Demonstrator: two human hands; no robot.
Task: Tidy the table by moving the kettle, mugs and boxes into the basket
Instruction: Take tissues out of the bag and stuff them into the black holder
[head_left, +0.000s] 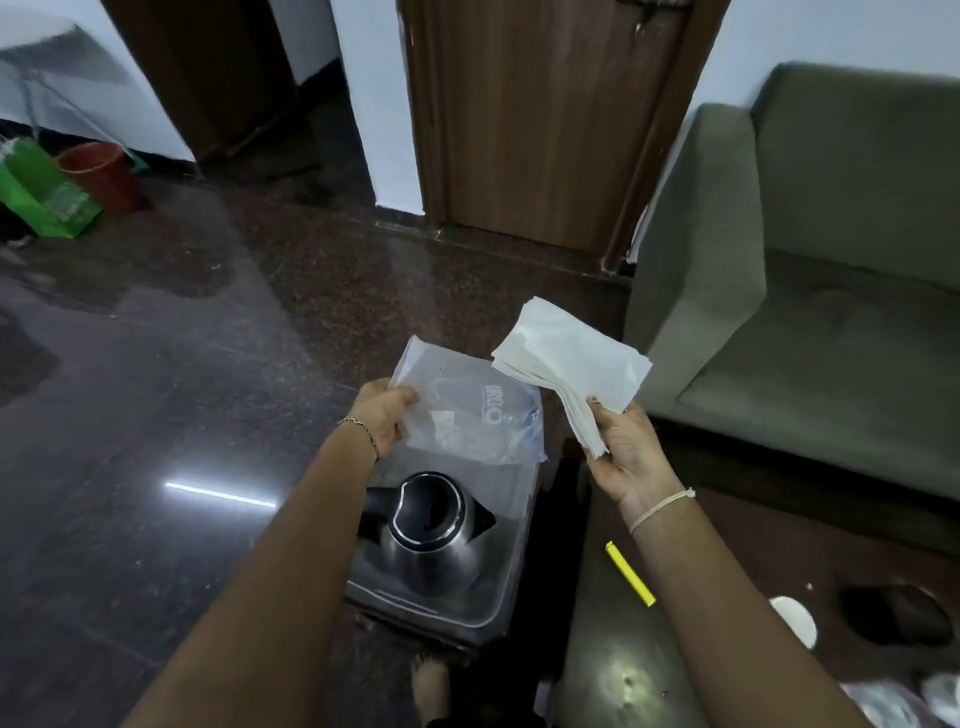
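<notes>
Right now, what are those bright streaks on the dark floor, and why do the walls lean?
Head view: the white streak is glare from a lamp on the polished floor; a rounder glare patch sits on the table. The door and sofa lean from wide-angle distortion. The green bag is slightly blurred.

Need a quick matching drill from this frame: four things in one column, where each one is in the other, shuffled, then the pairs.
Things:
1. steel kettle with black lid
2. stack of white paper napkins
3. clear plastic bag with printed logo
4. yellow stick-shaped object

Places:
A. lying on the dark table
B. held in the left hand
C. inside the clear plastic basket
D. held in the right hand

Pairs: 1-C, 2-D, 3-B, 4-A
</notes>
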